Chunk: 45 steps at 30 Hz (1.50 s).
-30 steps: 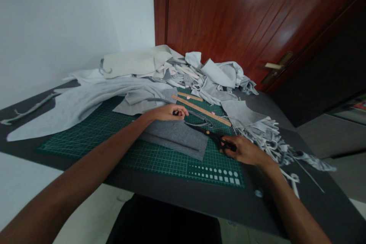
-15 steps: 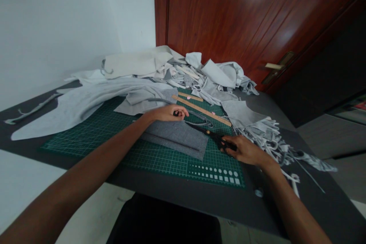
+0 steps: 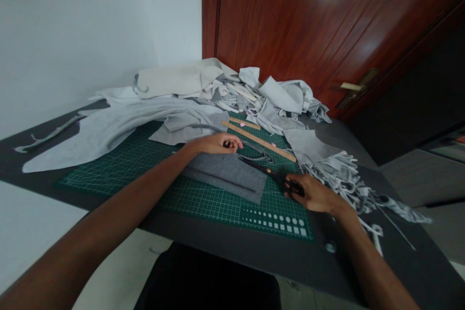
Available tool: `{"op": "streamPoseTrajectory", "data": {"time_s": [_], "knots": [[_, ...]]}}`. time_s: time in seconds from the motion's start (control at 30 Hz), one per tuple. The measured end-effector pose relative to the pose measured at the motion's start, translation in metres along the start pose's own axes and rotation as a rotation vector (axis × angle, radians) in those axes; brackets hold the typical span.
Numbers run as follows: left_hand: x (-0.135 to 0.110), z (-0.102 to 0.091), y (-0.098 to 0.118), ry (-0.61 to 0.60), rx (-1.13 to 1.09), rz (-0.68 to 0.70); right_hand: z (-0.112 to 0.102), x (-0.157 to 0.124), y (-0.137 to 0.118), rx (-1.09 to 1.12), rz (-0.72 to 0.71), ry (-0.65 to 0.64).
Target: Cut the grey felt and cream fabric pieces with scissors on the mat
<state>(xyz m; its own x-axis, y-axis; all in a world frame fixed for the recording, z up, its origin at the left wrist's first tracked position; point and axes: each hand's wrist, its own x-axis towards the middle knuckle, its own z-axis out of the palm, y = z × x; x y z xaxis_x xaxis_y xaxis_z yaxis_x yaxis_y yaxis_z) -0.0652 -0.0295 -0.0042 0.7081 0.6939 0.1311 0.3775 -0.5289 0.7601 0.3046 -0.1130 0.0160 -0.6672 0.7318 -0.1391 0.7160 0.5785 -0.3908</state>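
A dark grey piece of cloth [image 3: 227, 175] lies on the green cutting mat [image 3: 119, 164]. My left hand [image 3: 214, 144] rests on the cloth's far edge, its fingers curled around a small dark thing I cannot make out. My right hand [image 3: 313, 193] grips the black handles of a pair of scissors [image 3: 269, 171], which lie on the mat with the blades pointing left toward the cloth's far right corner.
Two wooden rulers [image 3: 258, 141] lie behind the cloth. Heaps of light grey fabric [image 3: 203, 87] fill the back of the dark table [image 3: 232, 252]. Cut strips [image 3: 345, 179] pile at the right. A brown door [image 3: 327, 24] stands behind.
Both hands stay where they were on the cloth and the scissors. The camera view has shifted slightly, so everything sits a little to the right in the frame.
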Motion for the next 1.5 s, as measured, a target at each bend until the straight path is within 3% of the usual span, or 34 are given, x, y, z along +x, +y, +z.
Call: {"op": "streamPoseTrajectory", "data": {"time_s": [1.5], "knots": [[0.003,-0.004,-0.002,-0.011,-0.016,0.063,0.008,0.023,-0.014,-0.006,-0.048,0.078]]}}
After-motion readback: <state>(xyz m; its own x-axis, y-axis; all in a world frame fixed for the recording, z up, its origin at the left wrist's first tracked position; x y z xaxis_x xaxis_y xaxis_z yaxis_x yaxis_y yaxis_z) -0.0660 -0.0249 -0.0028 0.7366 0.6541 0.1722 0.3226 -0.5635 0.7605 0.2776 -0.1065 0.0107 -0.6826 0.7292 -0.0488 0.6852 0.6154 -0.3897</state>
